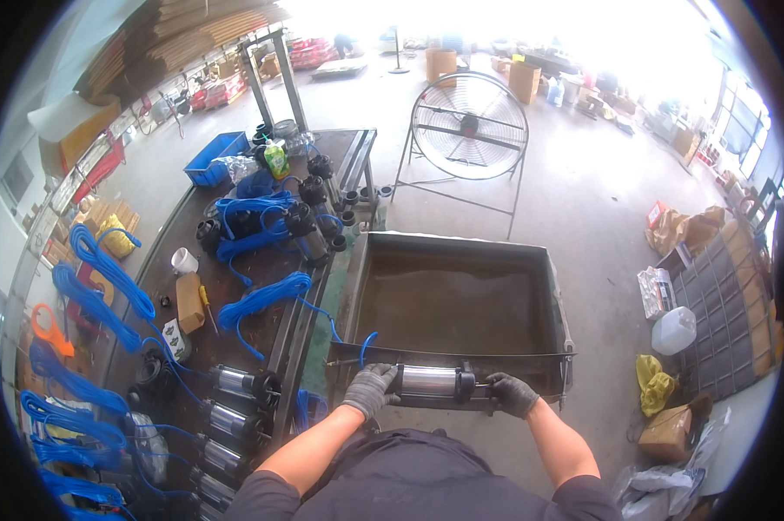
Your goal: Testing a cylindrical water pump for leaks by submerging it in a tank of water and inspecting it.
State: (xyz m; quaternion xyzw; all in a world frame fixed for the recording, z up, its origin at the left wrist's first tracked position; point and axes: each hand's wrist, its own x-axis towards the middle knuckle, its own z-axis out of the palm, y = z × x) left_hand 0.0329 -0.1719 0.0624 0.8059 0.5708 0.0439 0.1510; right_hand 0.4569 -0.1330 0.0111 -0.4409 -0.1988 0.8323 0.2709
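Observation:
A pump motor (pixel 431 382) with a shiny steel barrel and black end caps lies level across the near side of a metal water tank (pixel 555 291). My left hand (pixel 371 391), in a grey glove, is closed round its left end, where a blue cable (pixel 363 346) loops up and runs off to the workbench. At the other end, my gloved right hand (pixel 512 393) has its fingers closed on the thin shaft (pixel 480 385). Brown, murky water (pixel 457 295) fills the tank beyond a bar (pixel 479 353) that crosses it. The undersides of both hands are hidden.
On my left, the workbench (pixel 248 347) carries coiled blue cables (pixel 266 300), a row of similar motors (pixel 233 417), a white cup (pixel 183 260) and a blue crate (pixel 215 158). A large floor fan (pixel 470 126) stands beyond the tank. A white jug (pixel 673 331) sits at right.

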